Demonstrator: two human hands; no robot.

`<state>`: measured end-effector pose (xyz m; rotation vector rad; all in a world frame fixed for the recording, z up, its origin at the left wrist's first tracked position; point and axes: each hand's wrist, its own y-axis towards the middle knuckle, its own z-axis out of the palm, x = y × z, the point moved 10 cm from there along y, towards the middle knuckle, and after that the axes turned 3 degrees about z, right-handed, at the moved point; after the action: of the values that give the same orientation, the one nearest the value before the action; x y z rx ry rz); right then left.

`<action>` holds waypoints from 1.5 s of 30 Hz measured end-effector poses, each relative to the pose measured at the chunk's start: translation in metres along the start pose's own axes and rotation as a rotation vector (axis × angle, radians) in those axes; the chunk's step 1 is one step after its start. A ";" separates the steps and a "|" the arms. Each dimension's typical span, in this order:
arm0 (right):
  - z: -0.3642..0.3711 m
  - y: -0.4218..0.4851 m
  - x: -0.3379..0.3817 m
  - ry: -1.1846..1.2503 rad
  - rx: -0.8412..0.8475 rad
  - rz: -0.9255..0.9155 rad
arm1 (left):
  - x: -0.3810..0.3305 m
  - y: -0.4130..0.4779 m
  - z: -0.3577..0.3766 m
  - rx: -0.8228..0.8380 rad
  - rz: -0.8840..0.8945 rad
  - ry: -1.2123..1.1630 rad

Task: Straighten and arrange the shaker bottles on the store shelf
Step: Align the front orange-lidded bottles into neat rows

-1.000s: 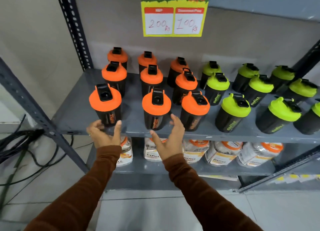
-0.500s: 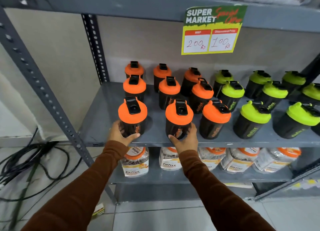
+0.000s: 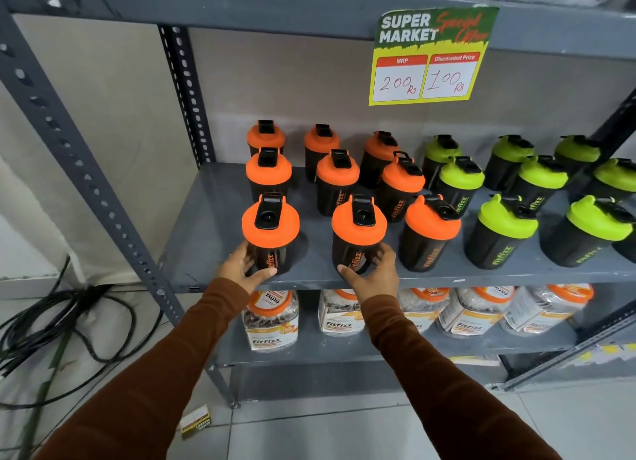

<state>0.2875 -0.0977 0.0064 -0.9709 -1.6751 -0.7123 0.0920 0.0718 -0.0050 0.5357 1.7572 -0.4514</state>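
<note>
Black shaker bottles stand in rows on a grey metal shelf point(image 3: 206, 218), several with orange lids on the left and several with green lids point(image 3: 506, 218) on the right. My left hand point(image 3: 241, 266) wraps the base of the front-left orange-lidded shaker point(image 3: 270, 225). My right hand point(image 3: 371, 273) grips the base of the front-middle orange-lidded shaker point(image 3: 358, 225). Both stand upright near the shelf's front edge. A third front orange shaker point(image 3: 430, 229) stands just to the right, untouched.
A price sign point(image 3: 430, 56) hangs from the shelf above. Clear jars with orange lids point(image 3: 272, 318) line the shelf below. A slotted upright post point(image 3: 86, 170) runs along the left, with black cables point(image 3: 51, 322) on the floor beside it.
Both hands went from open and below the shelf edge to closed around the bases of the two front orange shakers. The view shifted left and down.
</note>
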 end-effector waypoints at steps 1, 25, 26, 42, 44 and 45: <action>-0.001 -0.001 0.000 -0.002 -0.002 0.001 | -0.001 0.000 0.000 0.003 0.000 0.001; 0.001 0.002 -0.005 -0.050 0.000 0.005 | 0.000 0.001 0.001 0.038 -0.004 -0.027; 0.001 0.002 -0.005 -0.052 -0.001 0.004 | 0.000 0.001 0.001 0.041 -0.009 -0.025; 0.003 0.004 -0.008 -0.092 0.106 0.025 | 0.007 0.001 0.000 0.008 -0.015 -0.012; 0.003 0.002 -0.008 -0.100 0.134 0.009 | 0.008 0.003 -0.001 -0.002 -0.013 -0.030; 0.001 0.001 -0.008 -0.100 0.149 0.002 | 0.011 0.004 -0.002 -0.007 -0.013 -0.047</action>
<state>0.2893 -0.0981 -0.0016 -0.9145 -1.7869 -0.5364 0.0906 0.0777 -0.0153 0.5056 1.7175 -0.4632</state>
